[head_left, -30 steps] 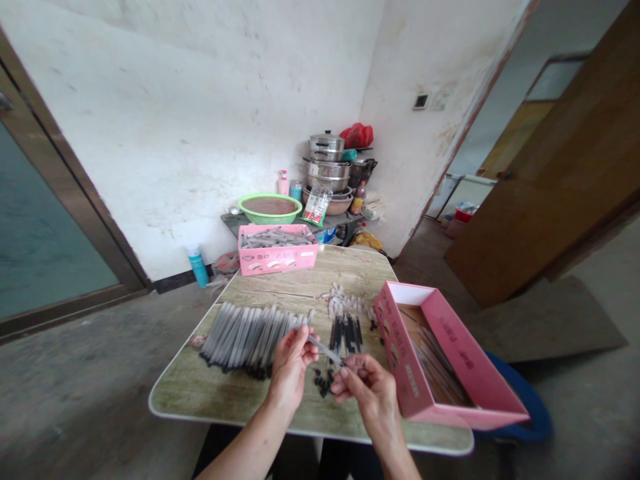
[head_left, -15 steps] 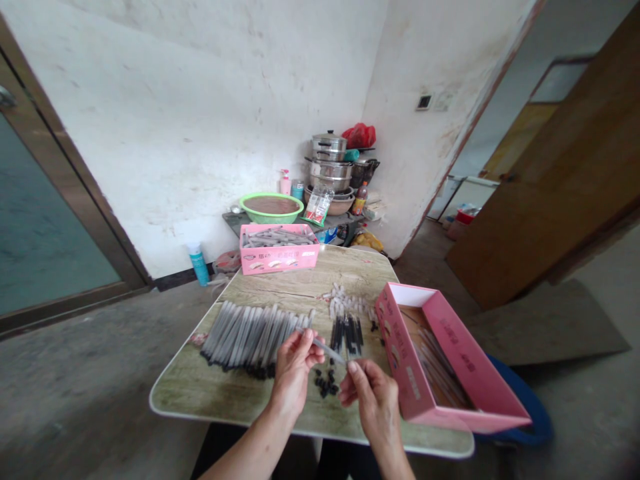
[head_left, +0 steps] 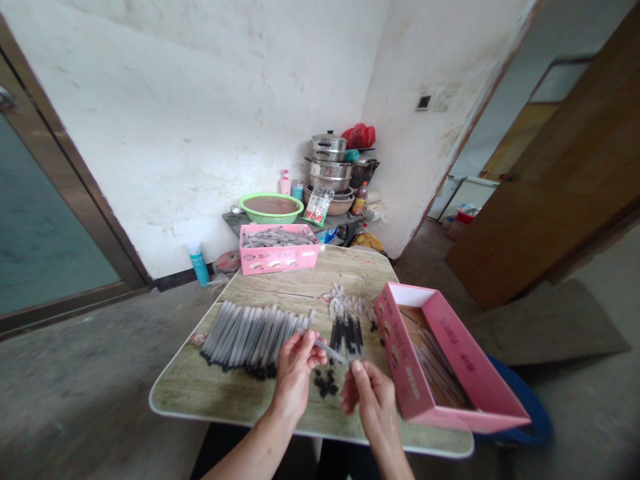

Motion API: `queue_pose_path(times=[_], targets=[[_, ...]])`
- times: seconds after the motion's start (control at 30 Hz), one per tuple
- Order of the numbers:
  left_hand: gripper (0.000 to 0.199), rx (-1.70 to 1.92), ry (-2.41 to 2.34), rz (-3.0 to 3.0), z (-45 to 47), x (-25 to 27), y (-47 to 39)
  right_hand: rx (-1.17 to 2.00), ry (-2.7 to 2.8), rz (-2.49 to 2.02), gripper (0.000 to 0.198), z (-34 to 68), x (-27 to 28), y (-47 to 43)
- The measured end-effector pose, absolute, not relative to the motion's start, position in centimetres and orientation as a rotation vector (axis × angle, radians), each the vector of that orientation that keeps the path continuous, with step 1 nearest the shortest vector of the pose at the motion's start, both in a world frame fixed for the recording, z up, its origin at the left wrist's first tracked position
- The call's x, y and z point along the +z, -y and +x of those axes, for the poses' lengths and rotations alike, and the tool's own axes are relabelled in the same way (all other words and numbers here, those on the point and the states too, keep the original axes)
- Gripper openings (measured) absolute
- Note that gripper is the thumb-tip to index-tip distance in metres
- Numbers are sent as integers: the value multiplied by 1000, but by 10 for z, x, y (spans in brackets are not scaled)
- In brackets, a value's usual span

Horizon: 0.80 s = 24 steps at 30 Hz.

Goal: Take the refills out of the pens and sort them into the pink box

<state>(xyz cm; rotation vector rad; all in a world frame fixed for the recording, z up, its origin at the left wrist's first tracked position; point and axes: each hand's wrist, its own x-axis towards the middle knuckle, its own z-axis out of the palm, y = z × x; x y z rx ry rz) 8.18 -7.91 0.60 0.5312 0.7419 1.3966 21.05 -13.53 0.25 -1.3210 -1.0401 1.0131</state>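
Observation:
Between my hands is a slim translucent pen barrel, tilted down to the right. My left hand pinches its upper left part between thumb and fingers. The fingers of my right hand are closed at its lower right end; whether a small part sits there is hidden. Left of my hands lies a row of grey translucent pens with black ends toward me. Dark refills lie just beyond my hands. Small black plugs are heaped between my wrists, and clear small pieces lie farther back.
An open pink box holding clear tubes stands at the table's right edge. Another pink box, full of pens, is at the back left. Behind the table are a green basin and stacked pots.
Both hands keep hold of the pen barrel. My right hand has shifted very slightly to the right, and the barrel's right end with it. The things on the table have not moved.

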Motion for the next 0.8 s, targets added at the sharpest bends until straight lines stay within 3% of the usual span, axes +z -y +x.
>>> queue_pose_path(times=[0.1,0.3,0.4,0.6,0.8], targets=[[36,1395,-751,523,82,7,80,1055,997,-1396,55,213,-1,137],[33,1399,-759,530,82,4,78,982,1054,-1284,39,216,-1,136],[33,1397,-753,530,83,2,78,1015,1021,-1364,49,214,0,136],[28,1399,-758,553,82,0,79,980,1112,-1334,42,214,-2,137],[28,1369,-742,581,85,-6,83,1000,979,-1443,54,206,-6,141]])
